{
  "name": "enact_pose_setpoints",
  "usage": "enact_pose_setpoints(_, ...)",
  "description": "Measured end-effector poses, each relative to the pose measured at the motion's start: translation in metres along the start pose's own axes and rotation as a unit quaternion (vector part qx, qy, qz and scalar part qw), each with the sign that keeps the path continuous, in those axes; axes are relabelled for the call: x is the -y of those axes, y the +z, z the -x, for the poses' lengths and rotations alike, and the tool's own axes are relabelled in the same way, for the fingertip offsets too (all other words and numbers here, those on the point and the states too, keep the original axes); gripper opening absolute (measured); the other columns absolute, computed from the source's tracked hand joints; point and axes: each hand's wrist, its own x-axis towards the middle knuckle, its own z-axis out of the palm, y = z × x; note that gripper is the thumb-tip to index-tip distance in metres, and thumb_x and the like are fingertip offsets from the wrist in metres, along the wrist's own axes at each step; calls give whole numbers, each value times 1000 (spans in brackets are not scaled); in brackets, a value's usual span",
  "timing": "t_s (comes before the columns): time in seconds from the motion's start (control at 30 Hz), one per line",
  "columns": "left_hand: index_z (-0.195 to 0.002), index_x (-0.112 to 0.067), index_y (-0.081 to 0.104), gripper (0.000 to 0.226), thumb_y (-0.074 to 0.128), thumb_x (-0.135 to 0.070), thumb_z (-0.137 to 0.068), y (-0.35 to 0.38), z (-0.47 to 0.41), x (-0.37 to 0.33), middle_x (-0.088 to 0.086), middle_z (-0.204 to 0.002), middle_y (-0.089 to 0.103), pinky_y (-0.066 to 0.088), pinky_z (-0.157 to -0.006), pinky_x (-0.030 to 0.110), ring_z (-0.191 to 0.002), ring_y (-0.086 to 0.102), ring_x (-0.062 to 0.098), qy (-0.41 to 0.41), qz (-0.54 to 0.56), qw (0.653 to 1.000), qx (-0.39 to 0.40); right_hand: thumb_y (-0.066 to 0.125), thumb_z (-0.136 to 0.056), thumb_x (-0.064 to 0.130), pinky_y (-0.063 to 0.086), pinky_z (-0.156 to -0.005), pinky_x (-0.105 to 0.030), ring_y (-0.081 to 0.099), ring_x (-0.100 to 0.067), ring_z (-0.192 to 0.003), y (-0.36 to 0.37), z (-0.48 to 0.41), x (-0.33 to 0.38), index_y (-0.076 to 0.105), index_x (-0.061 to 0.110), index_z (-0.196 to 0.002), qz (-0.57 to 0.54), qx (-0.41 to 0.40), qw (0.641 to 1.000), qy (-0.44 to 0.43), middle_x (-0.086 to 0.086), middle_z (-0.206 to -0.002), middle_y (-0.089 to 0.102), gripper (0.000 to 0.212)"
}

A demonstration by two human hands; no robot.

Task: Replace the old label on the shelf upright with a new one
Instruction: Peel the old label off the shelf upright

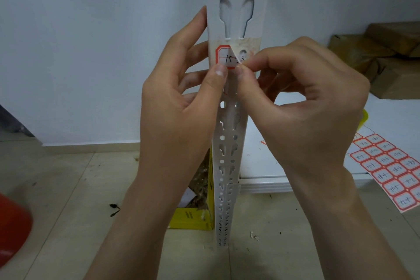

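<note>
A white slotted shelf upright [236, 18] stands in the middle of the view. A white label with a red border and handwritten digits [226, 58] is stuck on a yellowed patch of it, its right part peeled and folded back. My left hand [179, 102] wraps the upright from the left, thumb pressed under the label's lower edge. My right hand [302, 100] pinches the label's loosened right corner between thumb and forefinger. A sheet of several red-bordered handwritten labels [391, 170] lies on the low white shelf at the right.
Brown cardboard boxes [381, 57] sit at the back right on the white shelf board [261, 166]. A yellow box with debris [195, 213] stands behind the upright's foot. A red object [12, 229] fills the lower left. Tiled floor [68, 188] and a white wall surround them.
</note>
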Motion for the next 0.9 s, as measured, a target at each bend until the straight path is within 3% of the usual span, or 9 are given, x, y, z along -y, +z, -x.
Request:
enact_pose_setpoints(0.2, -151, -16, 48, 51, 59, 0, -104, 1, 0, 0, -11, -122, 69, 61, -77, 14, -101, 75, -1, 4, 3, 1000, 2, 77, -94, 11, 53, -59, -25, 64, -13, -64, -1, -1, 1, 77, 7, -86, -7, 3, 1000, 1, 4, -78, 63, 9)
enact_pose_setpoints(0.37, -152, -13, 48, 50, 60, -1, -104, 1, 0, 0, -4, -127, 70, 62, -78, 16, -104, 75, 2, 3, 5, 1000, -2, 77, -94, 13, 52, -56, -32, 65, -18, -63, 0, 1, 0, 77, 6, -84, -8, 1, 1000, 6, -6, -73, 69, 12)
enact_pose_setpoints(0.9, -151, -16, 49, 50, 57, 0, -105, 1, 0, 0, -7, -124, 70, 62, -77, 17, -101, 75, 0, 0, 0, 1000, -4, 78, -94, 12, 52, -57, -29, 64, -16, -62, -2, 0, 1, 77, 7, -85, -15, 5, 1000, -4, -5, -74, 68, 10)
